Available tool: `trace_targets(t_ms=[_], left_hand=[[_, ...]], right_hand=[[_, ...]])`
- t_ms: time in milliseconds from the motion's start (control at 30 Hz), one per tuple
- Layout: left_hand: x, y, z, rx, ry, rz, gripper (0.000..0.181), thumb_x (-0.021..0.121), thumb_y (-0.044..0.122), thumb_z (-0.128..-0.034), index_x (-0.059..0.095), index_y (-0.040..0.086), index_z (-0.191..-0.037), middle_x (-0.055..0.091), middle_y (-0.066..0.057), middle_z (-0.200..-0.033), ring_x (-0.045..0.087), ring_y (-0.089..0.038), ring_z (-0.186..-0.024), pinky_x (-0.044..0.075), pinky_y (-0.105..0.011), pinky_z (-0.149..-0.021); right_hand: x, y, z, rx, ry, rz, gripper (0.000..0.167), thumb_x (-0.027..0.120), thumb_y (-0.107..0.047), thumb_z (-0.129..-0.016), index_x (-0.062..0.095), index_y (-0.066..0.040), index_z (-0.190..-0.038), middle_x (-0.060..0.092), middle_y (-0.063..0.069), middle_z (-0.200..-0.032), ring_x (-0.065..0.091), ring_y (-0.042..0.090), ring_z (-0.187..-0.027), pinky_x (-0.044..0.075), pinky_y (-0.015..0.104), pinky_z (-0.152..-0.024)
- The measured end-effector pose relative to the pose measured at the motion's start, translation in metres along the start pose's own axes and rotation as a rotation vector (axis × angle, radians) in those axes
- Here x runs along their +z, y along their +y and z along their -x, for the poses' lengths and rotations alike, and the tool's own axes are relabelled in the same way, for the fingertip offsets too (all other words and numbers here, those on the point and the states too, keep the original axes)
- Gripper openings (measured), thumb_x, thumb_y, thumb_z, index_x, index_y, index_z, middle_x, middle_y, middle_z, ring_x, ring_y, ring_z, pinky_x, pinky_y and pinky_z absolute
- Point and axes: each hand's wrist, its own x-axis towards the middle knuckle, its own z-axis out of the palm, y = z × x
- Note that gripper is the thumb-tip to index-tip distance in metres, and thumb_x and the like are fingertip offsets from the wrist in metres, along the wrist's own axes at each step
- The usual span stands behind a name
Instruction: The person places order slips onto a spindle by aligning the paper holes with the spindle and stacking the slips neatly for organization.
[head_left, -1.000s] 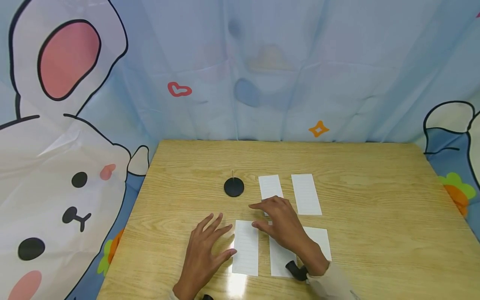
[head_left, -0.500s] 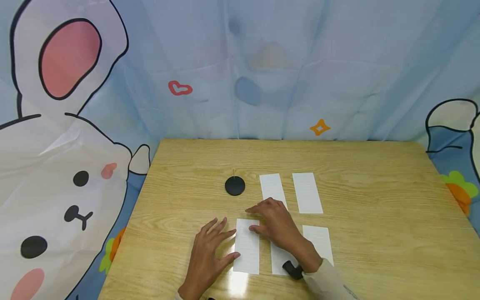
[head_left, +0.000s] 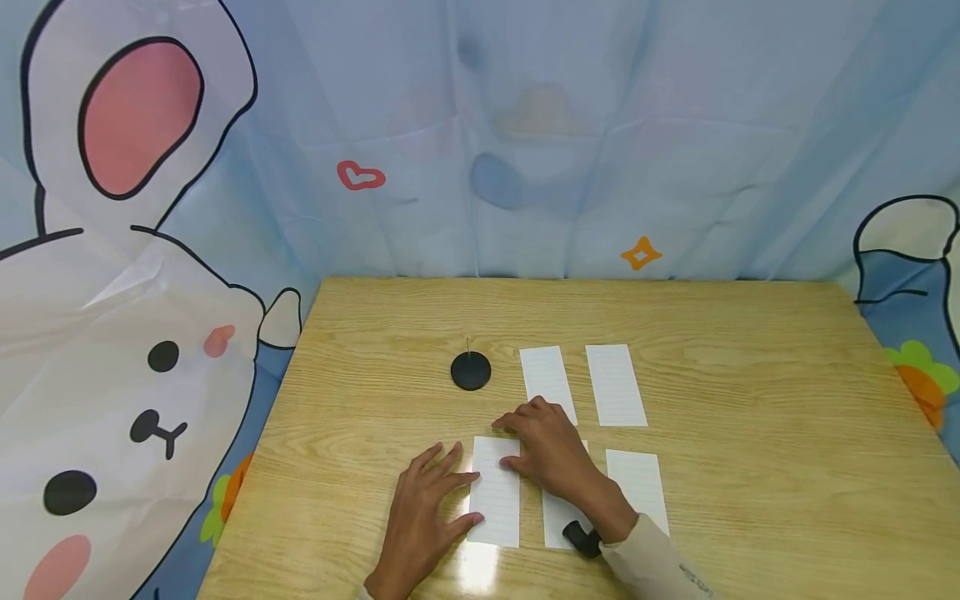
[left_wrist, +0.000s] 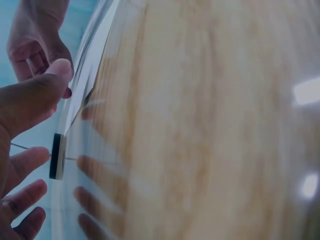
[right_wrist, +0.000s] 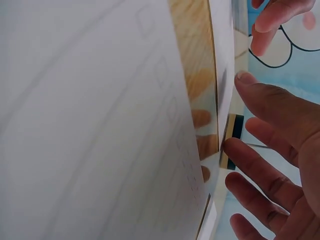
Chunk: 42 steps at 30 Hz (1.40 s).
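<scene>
A lined white paper slip (head_left: 495, 517) lies flat on the table in front of me. My left hand (head_left: 422, 515) is spread at its left side, thumb tip and a fingertip over that edge. My right hand (head_left: 551, 450) hovers at its upper right, fingers loosely bent, thumb over the right edge. Neither hand grips anything; whether the fingertips touch the paper I cannot tell. In the left wrist view, the left hand's fingers (left_wrist: 30, 165) are apart. The right wrist view shows the right thumb and fingers (right_wrist: 265, 170) separated, with small printed boxes on a nearby slip (right_wrist: 100, 125).
A black round base with an upright spike (head_left: 471, 372) stands behind the hands. Several more slips lie to the right, including one at the back (head_left: 615, 387) and one nearer (head_left: 637, 483). The right forearm partly covers another slip (head_left: 557, 517). A printed curtain (head_left: 555, 208) hangs behind the table.
My left hand has slid right, bringing its fingertips over the near-left slip's edge. My right hand has shifted slightly left and nearer, over the same slip. The slips have stayed put.
</scene>
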Motion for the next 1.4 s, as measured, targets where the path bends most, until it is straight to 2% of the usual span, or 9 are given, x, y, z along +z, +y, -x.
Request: trace_targets(t_ms=[133,333,533,733,933,1033,1167,1300,1400], left_hand=[[0.001,-0.001,0.0,-0.013,-0.014,0.008,0.054,0.097,0.04,-0.0668,0.082,0.03,-0.117,0.064,-0.003,-0.152,0.055,-0.033,-0.145,0.051,-0.059,-0.104],[0.0,-0.002,0.001,-0.032,-0.048,-0.004,0.052,0.097,0.04,-0.0659,0.083,0.031,-0.114,0.063,-0.003,-0.152,0.053,-0.033,-0.146,0.049,-0.06,-0.106],[0.0,-0.003,0.001,-0.042,-0.067,0.006,0.051,0.097,0.039,-0.0672,0.083,0.031,-0.115,0.063,-0.004,-0.153,0.052,-0.035,-0.147,0.048,-0.062,-0.106],[0.0,-0.004,0.001,-0.039,-0.08,0.022,0.05,0.096,0.039,-0.0689,0.082,0.03,-0.116,0.062,-0.006,-0.153,0.052,-0.037,-0.147,0.048,-0.064,-0.107],[0.0,-0.004,0.001,-0.03,-0.076,0.023,0.05,0.096,0.04,-0.0688,0.082,0.03,-0.116,0.062,-0.007,-0.153,0.052,-0.037,-0.147,0.048,-0.063,-0.106],[0.0,-0.005,0.001,-0.029,-0.076,0.026,0.05,0.096,0.04,-0.0685,0.082,0.031,-0.115,0.063,-0.006,-0.153,0.052,-0.037,-0.147,0.048,-0.063,-0.106],[0.0,-0.005,0.0,-0.026,-0.075,0.017,0.05,0.096,0.041,-0.0675,0.083,0.031,-0.115,0.063,-0.005,-0.152,0.052,-0.035,-0.147,0.049,-0.06,-0.105],[-0.001,-0.006,0.0,-0.025,-0.076,0.003,0.05,0.096,0.041,-0.0662,0.083,0.032,-0.114,0.064,-0.004,-0.152,0.052,-0.033,-0.147,0.049,-0.057,-0.105],[-0.002,-0.005,0.0,-0.027,-0.087,0.0,0.049,0.096,0.039,-0.0665,0.083,0.032,-0.114,0.063,-0.004,-0.152,0.053,-0.034,-0.146,0.049,-0.058,-0.104]], right_hand=[[0.002,-0.001,-0.001,-0.004,-0.001,0.01,0.052,0.102,-0.026,-0.066,0.081,-0.017,-0.113,0.074,-0.001,-0.098,0.059,0.02,-0.097,0.05,0.047,-0.095],[0.004,-0.003,-0.002,0.001,0.006,0.01,0.054,0.104,-0.023,-0.061,0.081,-0.018,-0.109,0.065,-0.007,-0.083,0.05,0.012,-0.086,0.047,0.037,-0.081],[0.002,-0.005,-0.004,0.023,-0.033,-0.024,0.051,0.103,-0.02,-0.064,0.079,-0.017,-0.109,0.062,-0.009,-0.079,0.047,0.01,-0.082,0.045,0.035,-0.079],[0.001,-0.006,-0.005,0.048,-0.087,-0.117,0.051,0.1,-0.011,-0.068,0.077,-0.016,-0.114,0.06,-0.01,-0.077,0.047,0.009,-0.078,0.042,0.029,-0.076],[0.001,-0.006,-0.005,0.022,-0.107,-0.239,0.057,0.095,0.003,-0.071,0.071,-0.016,-0.12,0.053,-0.005,-0.083,0.044,0.007,-0.074,0.038,0.024,-0.068],[0.0,-0.005,-0.005,0.0,-0.113,-0.261,0.059,0.093,0.008,-0.07,0.066,-0.016,-0.116,0.053,-0.003,-0.088,0.046,0.008,-0.077,0.04,0.024,-0.069],[-0.003,-0.005,-0.006,-0.021,-0.137,-0.254,0.054,0.092,0.009,-0.07,0.058,-0.019,-0.101,0.056,-0.004,-0.091,0.048,0.01,-0.085,0.042,0.027,-0.076],[-0.007,-0.004,-0.007,-0.059,-0.175,-0.223,0.04,0.09,-0.001,-0.079,0.058,-0.022,-0.09,0.06,-0.008,-0.085,0.049,0.01,-0.084,0.043,0.03,-0.078],[-0.01,-0.002,-0.009,-0.093,-0.203,-0.243,0.027,0.086,-0.004,-0.086,0.067,-0.023,-0.088,0.07,-0.011,-0.089,0.06,0.008,-0.086,0.05,0.035,-0.083]])
